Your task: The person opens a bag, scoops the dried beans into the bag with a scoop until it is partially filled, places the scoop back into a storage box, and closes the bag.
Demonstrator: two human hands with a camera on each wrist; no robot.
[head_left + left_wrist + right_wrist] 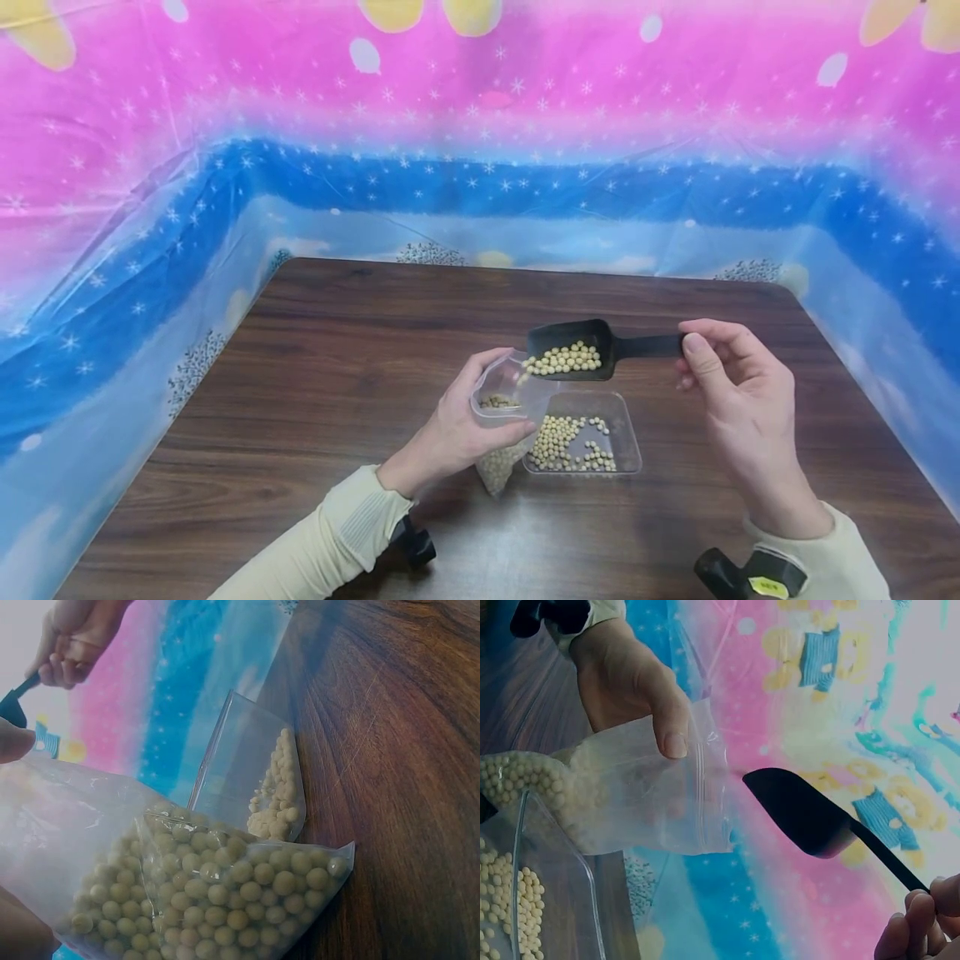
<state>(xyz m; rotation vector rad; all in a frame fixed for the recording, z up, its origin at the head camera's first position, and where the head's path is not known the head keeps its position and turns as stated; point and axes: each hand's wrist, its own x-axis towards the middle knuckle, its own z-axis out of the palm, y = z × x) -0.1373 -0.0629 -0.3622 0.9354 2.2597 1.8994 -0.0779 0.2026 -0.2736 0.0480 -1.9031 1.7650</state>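
Observation:
My left hand (457, 421) holds a clear zip-top plastic bag (82, 791) around its upper part, thumb on one side and fingers on the other, with its mouth open. Pale round soybeans (232, 900) fill the bag's lower end. My right hand (750, 408) pinches the handle end of a black scoop (609, 367). More soybeans lie in the scoop, and its front lip is at the bag's mouth, tilted toward it, with a few beans at the edge. Just behind the bag, a clear plastic box (632, 433) holds loose soybeans, partly hidden by the bag.
Everything is over a dark wood-grain table (360, 333). A patterned pink and blue cloth (480, 183) hangs along its back and sides. Black wrist devices sit at both cuffs, the right one (772, 573) near the table's front.

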